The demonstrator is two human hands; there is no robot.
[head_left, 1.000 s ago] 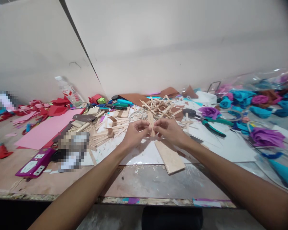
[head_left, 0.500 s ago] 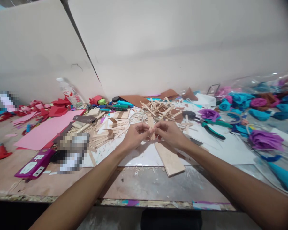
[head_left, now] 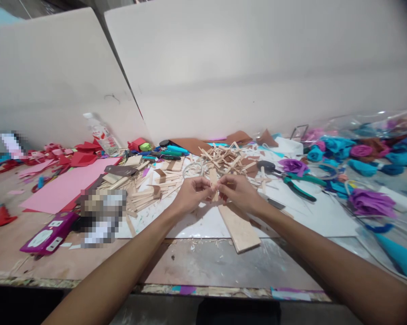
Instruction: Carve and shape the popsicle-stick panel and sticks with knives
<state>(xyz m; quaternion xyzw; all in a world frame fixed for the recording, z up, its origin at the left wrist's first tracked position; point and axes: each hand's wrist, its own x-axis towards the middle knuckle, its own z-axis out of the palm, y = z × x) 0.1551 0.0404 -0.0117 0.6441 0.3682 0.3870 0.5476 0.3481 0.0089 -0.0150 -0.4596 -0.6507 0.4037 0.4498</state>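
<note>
My left hand and my right hand meet above the middle of the table, both pinched on one small wooden stick that stands upright between the fingertips. Under my right wrist a flat wooden slat lies on a white sheet. Just beyond the hands is a heap of short wooden sticks, and another pile of wooden pieces lies to the left.
Green-handled pliers lie right of the hands. Purple and blue paper flowers fill the right side. A pink sheet, red scraps, a clear bottle and a purple punch sit left. White boards stand behind.
My hands stay together on the stick with only small finger shifts. The view has tilted slightly, so everything sits a little lower in the picture.
</note>
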